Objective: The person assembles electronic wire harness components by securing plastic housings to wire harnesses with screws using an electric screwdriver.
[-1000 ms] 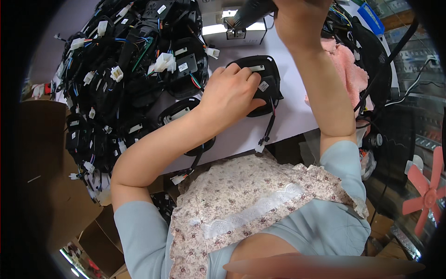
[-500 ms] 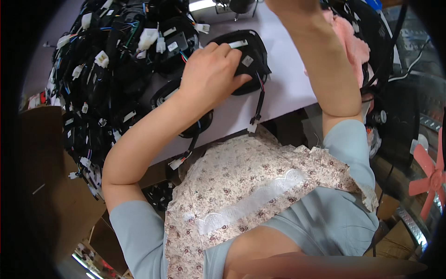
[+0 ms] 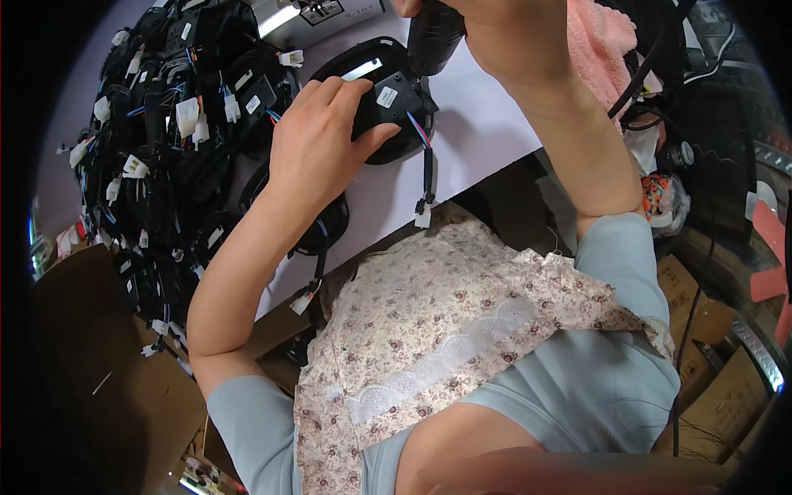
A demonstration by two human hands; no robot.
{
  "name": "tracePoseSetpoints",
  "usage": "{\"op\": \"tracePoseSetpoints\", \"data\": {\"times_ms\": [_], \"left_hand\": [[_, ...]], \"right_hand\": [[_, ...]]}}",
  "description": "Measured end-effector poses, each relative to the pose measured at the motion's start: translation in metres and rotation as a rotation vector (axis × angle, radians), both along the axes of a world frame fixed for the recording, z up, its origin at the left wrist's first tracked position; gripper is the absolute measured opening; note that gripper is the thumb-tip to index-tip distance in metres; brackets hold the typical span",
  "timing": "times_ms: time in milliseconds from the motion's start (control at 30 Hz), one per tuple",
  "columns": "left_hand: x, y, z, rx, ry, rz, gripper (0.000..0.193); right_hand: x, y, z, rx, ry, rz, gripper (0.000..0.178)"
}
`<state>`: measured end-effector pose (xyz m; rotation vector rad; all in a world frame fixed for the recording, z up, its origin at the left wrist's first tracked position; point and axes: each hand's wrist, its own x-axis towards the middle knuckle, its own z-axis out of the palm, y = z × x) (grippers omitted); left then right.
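A black oval housing (image 3: 403, 147) lies on the white tabletop, with a grey labelled module (image 3: 398, 99) on its face. A wire lead (image 3: 428, 169) with a white plug runs from it towards me. My left hand (image 3: 318, 132) grips the housing's left part, fingers over its top and thumb spread along the module's near side. My right hand (image 3: 516, 37), partly cut off by the upper edge, is wrapped round a black cylindrical power screwdriver (image 3: 435, 37). The tool's lower end is at the housing's right rim; its tip is hidden.
A heap of similar black units with white connectors (image 3: 188, 117) covers the left of the table (image 3: 487, 140). Another housing (image 3: 334, 219) lies below my left wrist. A metal box (image 3: 322, 16) stands behind, a pink cloth (image 3: 598, 41) at right, and a cardboard box (image 3: 91, 346) at lower left.
The screwdriver has come down to the housing's right rim, with my right hand now visible round it. My view has shifted; my left hand stays on the housing.
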<state>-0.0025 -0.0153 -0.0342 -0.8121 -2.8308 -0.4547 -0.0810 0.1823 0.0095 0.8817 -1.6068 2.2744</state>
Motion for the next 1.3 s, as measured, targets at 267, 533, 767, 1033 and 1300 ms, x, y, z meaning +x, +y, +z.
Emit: {"op": "tracePoseSetpoints", "data": {"times_ms": [267,533,767,1033,1300], "left_hand": [[0.008,0.003,-0.006,-0.009,-0.034,-0.014,0.061],[0.009,0.003,-0.007,0.051,-0.116,0.013,0.064],[0.011,0.001,-0.007,0.058,-0.164,0.020,0.063],[0.012,0.000,-0.009,0.089,-0.185,0.002,0.064],[0.012,0.001,-0.010,0.084,-0.180,0.009,0.064]], "right_hand": [[0.000,0.005,-0.005,0.001,0.017,0.015,0.014],[0.008,0.007,-0.003,-0.005,-0.027,0.028,0.014],[0.013,0.010,0.004,-0.012,-0.097,0.048,0.014],[0.018,0.012,0.009,0.016,-0.162,-0.003,0.017],[0.016,0.013,0.004,0.045,-0.101,0.044,0.017]]}}
